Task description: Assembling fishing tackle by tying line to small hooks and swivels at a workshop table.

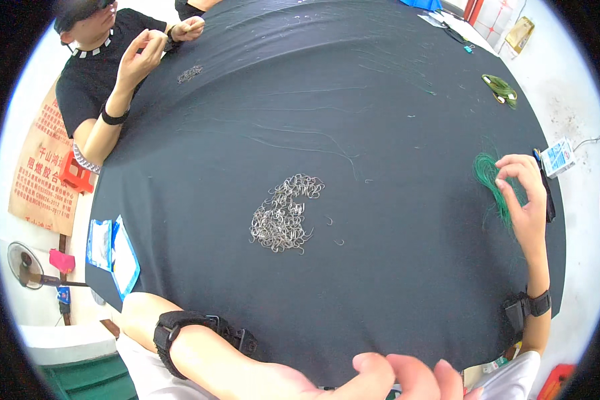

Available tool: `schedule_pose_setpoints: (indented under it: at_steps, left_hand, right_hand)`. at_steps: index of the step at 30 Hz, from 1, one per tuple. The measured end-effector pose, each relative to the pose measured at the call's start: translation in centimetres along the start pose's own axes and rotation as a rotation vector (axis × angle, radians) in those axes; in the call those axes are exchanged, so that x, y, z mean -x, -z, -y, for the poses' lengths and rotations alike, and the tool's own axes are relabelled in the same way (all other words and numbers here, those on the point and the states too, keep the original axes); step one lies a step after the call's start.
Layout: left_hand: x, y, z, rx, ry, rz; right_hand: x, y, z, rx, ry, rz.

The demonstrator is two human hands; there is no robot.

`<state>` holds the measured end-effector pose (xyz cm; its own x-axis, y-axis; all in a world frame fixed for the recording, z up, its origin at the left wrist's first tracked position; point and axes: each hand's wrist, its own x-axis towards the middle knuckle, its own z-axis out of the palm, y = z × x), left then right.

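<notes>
Head view. A black cloth [407, 267] covers the work table and fills most of the frame. At the right of the frame, the person's right hand [531, 203] reaches over a bundle of fine green strands [487, 175]; its thumb and forefinger curve toward each other at the bundle, the other fingers bent. Whether strands are pinched between the fingertips cannot be told. At the lower edge, the left hand [375, 381] is cut off by the frame; its visible fingers are bent and slightly spread, and whether they grip anything cannot be told. Dark straps circle both of the person's forearms.

Centre: a heap of silvery metal hooks [279, 223] lies on the cloth, with two loose hooks [339, 243] just to its right. Thin pale strands [300, 130] trail across the cloth above the heap.

Upper right: a looped olive-green cord [500, 91]; below it, a white-and-blue box [557, 159] near the right hand. Lower left: blue-and-white packets [101, 244] at the table's edge.

Upper left: a co-worker in a dark shirt [87, 83] raises both hands, fingers bent, beside a small dark heap [190, 74]; what those fingers hold cannot be made out.
</notes>
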<state>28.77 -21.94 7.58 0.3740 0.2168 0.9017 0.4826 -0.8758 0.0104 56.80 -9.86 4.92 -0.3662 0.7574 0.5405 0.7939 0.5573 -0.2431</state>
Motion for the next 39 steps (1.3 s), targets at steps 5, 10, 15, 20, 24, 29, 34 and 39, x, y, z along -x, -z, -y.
schedule_pose_setpoints:
  at_steps: [5, 10, 15, 20, 24, 29, 34, 39]
  left_hand:
    - [-0.4, 4.0, 0.5, -0.079, -0.119, 0.215]
    - [-1.0, 4.4, 0.6, 0.163, 0.004, 0.125]
    - [0.1, 3.9, 1.3, 0.244, -0.050, 0.178]
    - [-0.1, 0.3, 1.8, 0.172, 0.002, 0.060]
    - [0.5, -0.3, 6.4, 0.056, -0.242, 0.060]
    - [-1.7, 6.1, 0.6, 0.041, 0.177, 0.220]
    - [-1.4, 2.5, 9.5, -0.131, 0.203, 0.275]
    - [3.5, 1.6, 12.8, 0.126, 0.495, 0.731]
  right_hand:
    - [-1.5, -1.8, 3.2, -0.202, 0.086, 0.075]
    - [-3.0, -6.9, 6.6, -0.460, 0.248, 0.183]
    - [-2.9, -9.3, 8.9, -0.789, 0.099, 0.470]
    - [-3.3, -9.3, 10.6, -0.986, -0.100, 0.643]
    - [-3.5, -9.9, 9.8, -1.062, -0.223, 0.658]
    - [-3.3, -10.3, 9.8, -1.129, -0.234, 0.672]
    - [-2.7, -10.6, 8.3, -1.156, -0.349, 0.607]
    - [-3.1, -10.1, 9.1, -1.148, -0.375, 0.672]
